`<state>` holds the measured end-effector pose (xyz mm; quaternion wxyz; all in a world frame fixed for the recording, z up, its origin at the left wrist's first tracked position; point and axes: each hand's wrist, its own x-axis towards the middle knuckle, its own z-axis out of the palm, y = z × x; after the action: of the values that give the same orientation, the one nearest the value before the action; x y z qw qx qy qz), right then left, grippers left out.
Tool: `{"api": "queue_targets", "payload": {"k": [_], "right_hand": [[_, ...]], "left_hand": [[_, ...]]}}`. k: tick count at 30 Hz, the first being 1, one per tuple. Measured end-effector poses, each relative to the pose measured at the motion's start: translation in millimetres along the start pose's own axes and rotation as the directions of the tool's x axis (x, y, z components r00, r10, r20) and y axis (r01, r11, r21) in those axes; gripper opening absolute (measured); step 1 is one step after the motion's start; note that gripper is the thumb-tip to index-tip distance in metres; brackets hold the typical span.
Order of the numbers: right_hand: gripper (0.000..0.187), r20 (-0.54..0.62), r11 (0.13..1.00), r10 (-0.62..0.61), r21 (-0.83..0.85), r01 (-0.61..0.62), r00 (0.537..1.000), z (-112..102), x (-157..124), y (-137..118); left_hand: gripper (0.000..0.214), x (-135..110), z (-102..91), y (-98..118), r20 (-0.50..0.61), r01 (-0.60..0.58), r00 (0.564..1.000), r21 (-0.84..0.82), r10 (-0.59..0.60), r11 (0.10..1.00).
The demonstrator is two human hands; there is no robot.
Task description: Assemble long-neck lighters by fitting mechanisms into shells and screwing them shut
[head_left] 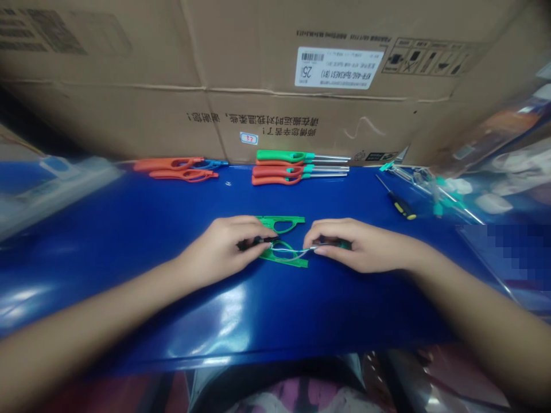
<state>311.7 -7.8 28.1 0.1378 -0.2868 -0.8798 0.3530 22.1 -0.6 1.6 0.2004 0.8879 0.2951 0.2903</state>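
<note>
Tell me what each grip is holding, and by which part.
The left grip pinches a small black part, exactly where cannot be told. The right grip pinches thin wires where they come together; a mostly hidden dark piece shows inside it.

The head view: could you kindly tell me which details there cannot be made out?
All in the head view:
Black part: full shape hidden by the left hand.
Dark piece: mostly hidden by the right hand.
Upper green piece and lower green piece: left ends hidden behind the left hand.
Tiny bits on the blue table: too small to identify.
Whitish items: blurred, cut off by the right edge.
</note>
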Motion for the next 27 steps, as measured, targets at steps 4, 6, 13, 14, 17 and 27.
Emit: {"api": "queue_targets", "payload": {"k": [4, 6, 13, 14, 17, 27], "right_hand": [[0.019, 0.013, 0.997, 0.056, 0.060, -0.057, 0.998, -0.2, -0.2, -5.8], [0.019, 0.044, 0.995, 0.065, 0.068, -0.068, 0.997, 2.2, -0.2, -7.2], [0.016, 0.103, 0.985, 0.175, -0.024, -0.173, 0.979, 15.8, 1.8, -8.0], [0.013, 0.093, 0.986, 0.163, -0.058, -0.158, 0.982, 16.9, 2.2, -7.8], [0.012, 0.067, 0.983, 0.124, -0.141, -0.114, 0.990, 18.9, 3.1, -7.0], [0.016, -0.048, 0.939, 0.103, -0.326, -0.113, 0.994, 18.0, 2.9, -2.5]], "left_hand": [[0.019, 1.1, -6.4, 1.3, 0.051, -0.001, 0.999, 0.011, 0.001, 1.000], [0.017, 1.8, -8.5, 0.4, 0.068, 0.004, 0.998, 0.007, -0.005, 1.000], [0.015, 0.2, -8.7, -8.1, 0.140, 0.028, 0.990, -0.003, -0.027, 1.000], [0.015, -0.1, -8.2, -9.0, 0.149, 0.039, 0.988, -0.009, -0.037, 0.999], [0.016, -0.1, -6.6, -10.8, 0.155, 0.061, 0.986, -0.021, -0.057, 0.998], [0.016, 0.4, -6.1, -14.2, 0.142, 0.071, 0.987, -0.017, -0.068, 0.997]]}}
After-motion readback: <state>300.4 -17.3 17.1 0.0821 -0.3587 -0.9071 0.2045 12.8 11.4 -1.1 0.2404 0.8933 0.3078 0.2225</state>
